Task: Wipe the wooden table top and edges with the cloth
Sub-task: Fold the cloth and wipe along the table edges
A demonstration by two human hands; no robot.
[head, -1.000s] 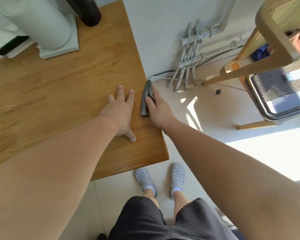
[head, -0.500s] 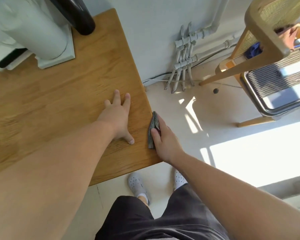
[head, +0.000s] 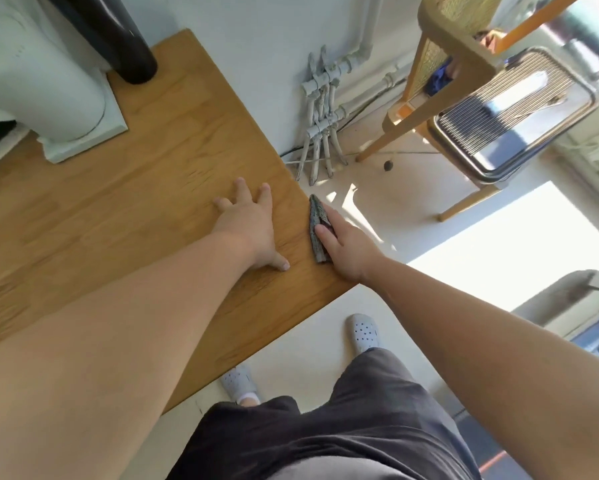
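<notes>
The L hand (head: 249, 230) lay flat on the wooden table (head: 135, 202) top, fingers straight & spread, holding nothing. Just beside it, the R hand (head: 348, 252) gripped the dark grey cloth (head: 314, 233) against the table's right edge, near the front corner: thumb on top, other fingers over the side. A white appliance (head: 48, 84) stood at the far left of the top.

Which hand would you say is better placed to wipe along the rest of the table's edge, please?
Right. The right hand holds the cloth against the side edge of the wooden table, thumb on top. The left hand lies flat on the table top, holding nothing.
</notes>
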